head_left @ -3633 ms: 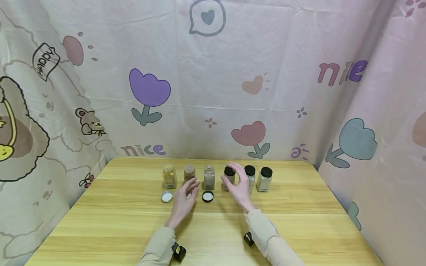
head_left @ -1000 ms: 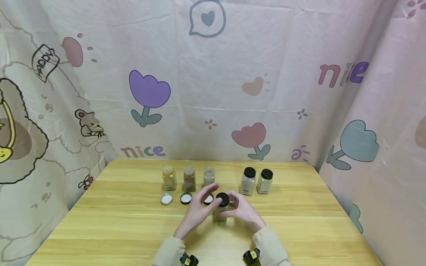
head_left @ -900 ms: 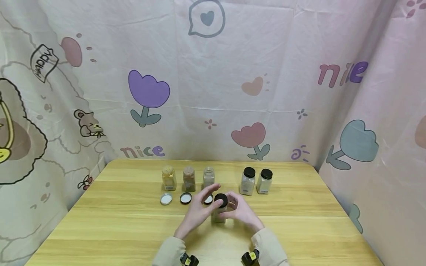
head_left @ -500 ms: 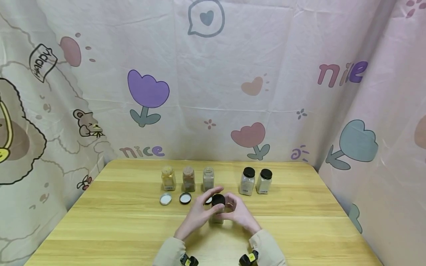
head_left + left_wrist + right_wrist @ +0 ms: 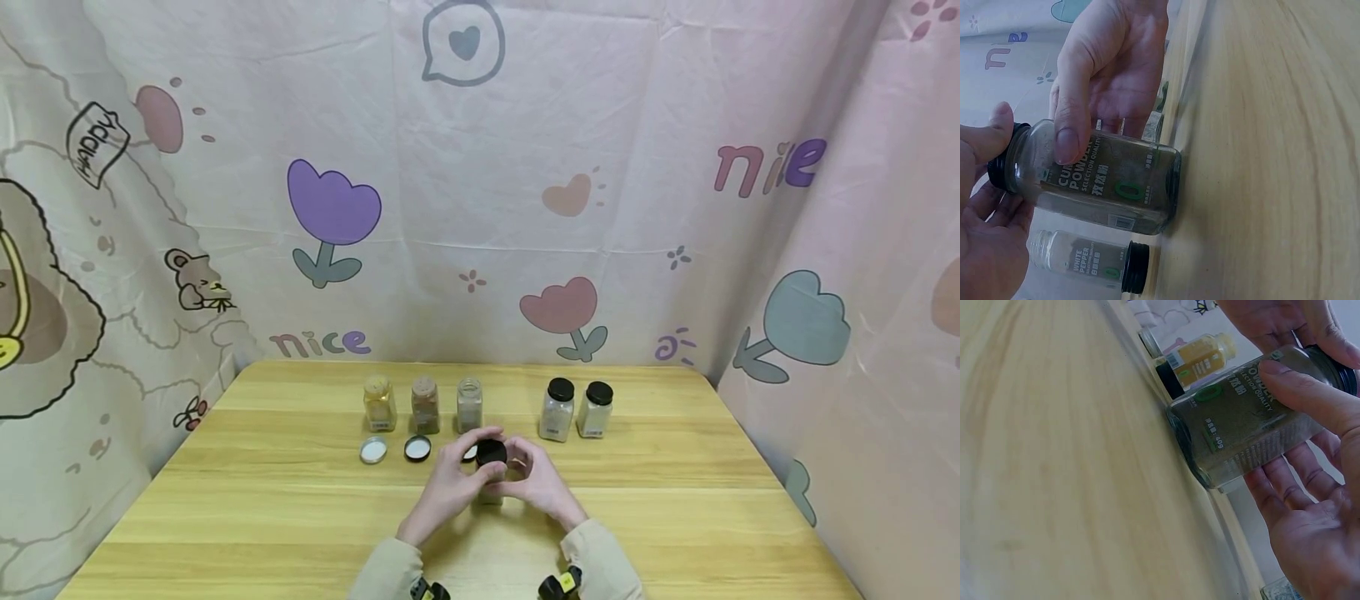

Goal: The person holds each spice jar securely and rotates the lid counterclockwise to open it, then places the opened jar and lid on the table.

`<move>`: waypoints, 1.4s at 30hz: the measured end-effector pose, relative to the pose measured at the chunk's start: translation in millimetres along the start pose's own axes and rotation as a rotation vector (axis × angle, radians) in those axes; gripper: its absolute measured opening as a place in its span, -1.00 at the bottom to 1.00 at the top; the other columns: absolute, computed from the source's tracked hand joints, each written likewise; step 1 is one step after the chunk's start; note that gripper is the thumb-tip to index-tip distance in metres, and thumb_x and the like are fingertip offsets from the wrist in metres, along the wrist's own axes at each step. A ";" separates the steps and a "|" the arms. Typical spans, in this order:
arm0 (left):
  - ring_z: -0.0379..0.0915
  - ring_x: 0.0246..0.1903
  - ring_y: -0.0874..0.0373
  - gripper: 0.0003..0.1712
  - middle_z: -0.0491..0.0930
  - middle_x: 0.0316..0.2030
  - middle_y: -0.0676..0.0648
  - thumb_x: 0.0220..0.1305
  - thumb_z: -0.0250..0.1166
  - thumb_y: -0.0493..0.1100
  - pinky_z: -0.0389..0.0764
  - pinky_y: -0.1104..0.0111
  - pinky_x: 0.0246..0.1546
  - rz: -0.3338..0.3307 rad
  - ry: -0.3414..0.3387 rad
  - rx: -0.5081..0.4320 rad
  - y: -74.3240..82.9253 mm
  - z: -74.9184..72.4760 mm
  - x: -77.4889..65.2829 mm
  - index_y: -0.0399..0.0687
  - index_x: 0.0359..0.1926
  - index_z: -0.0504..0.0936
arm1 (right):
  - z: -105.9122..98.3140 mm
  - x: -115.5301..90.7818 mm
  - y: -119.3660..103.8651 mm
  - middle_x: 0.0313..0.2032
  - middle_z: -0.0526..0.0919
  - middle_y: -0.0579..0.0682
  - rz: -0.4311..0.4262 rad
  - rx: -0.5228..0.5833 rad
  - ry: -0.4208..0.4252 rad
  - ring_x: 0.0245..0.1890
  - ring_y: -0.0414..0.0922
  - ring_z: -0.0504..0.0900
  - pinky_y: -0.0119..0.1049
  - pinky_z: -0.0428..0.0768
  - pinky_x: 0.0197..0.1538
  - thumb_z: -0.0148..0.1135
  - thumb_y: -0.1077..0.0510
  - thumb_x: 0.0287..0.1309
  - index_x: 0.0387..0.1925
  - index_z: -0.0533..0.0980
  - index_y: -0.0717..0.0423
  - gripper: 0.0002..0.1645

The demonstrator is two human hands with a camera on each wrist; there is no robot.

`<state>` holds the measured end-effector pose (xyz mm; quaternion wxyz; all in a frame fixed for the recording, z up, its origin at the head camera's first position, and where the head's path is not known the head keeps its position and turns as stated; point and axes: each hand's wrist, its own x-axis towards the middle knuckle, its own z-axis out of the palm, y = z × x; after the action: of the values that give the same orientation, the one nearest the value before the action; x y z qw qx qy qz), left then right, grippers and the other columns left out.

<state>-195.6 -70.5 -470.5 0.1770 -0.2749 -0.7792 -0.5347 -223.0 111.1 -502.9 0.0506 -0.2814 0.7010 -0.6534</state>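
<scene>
A clear cumin powder jar (image 5: 1116,178) with brown powder and a black lid (image 5: 491,451) stands upright toward the front of the table. My left hand (image 5: 447,485) holds the lid, thumb on the near side and fingers round the far side. The right hand (image 5: 543,483) grips the jar's body; in the right wrist view its thumb presses the label and its fingers lie behind the glass. The jar's base is right at the tabletop. Behind my left hand, a white pepper jar (image 5: 1085,257) stands uncapped, its black cap (image 5: 1137,267) lying in front, partly hidden in the head view.
A yellow spice jar (image 5: 379,407) and a brown one (image 5: 425,408) stand at the back left, with a pale-rimmed cap (image 5: 372,450) and a black-rimmed cap (image 5: 417,448) before them. Two black-lidded jars (image 5: 557,410) stand at the back right. A printed curtain (image 5: 465,200) hangs behind.
The cumin jar has come from the back row toward me in my right hand, then slightly left. My left hand has left the brown jar's cap on the table and closed round the cumin lid.
</scene>
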 end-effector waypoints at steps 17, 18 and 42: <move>0.53 0.21 -0.04 -0.51 0.58 0.20 -0.24 0.28 0.39 -0.23 0.59 0.27 0.29 0.003 -0.078 -0.129 -1.7 -3.7 -2.1 -0.22 0.20 0.56 | 0.2 -2.0 1.8 -0.11 0.66 -0.19 -0.008 -0.013 0.004 -0.05 -0.38 0.61 -0.49 0.60 0.16 0.51 0.34 -0.01 0.01 0.48 0.37 -0.46; 0.49 0.26 -0.06 -0.52 0.53 0.25 -0.27 0.31 0.35 -0.25 0.56 0.24 0.33 -0.005 -0.114 -0.167 -1.2 -6.4 -1.8 -0.24 0.23 0.53 | 0.1 -1.9 1.9 -0.10 0.67 -0.13 -0.007 -0.017 0.003 -0.05 -0.38 0.61 -0.49 0.61 0.15 0.52 0.34 -0.01 0.02 0.48 0.37 -0.45; 0.45 0.25 -0.05 -0.48 0.59 0.23 -0.10 0.30 0.37 -0.16 0.56 0.12 0.28 -0.022 -0.109 0.070 1.5 -9.7 -1.3 -0.10 0.27 0.55 | -0.6 -0.4 0.7 -0.08 0.68 -0.13 -0.013 -0.014 -0.008 -0.03 -0.39 0.61 -0.50 0.59 0.18 0.50 0.35 -0.01 0.03 0.47 0.39 -0.44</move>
<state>-193.7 -79.4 -466.6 0.1380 -0.2888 -0.8087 -0.4934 -223.2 111.8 -503.6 0.0474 -0.2888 0.7035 -0.6476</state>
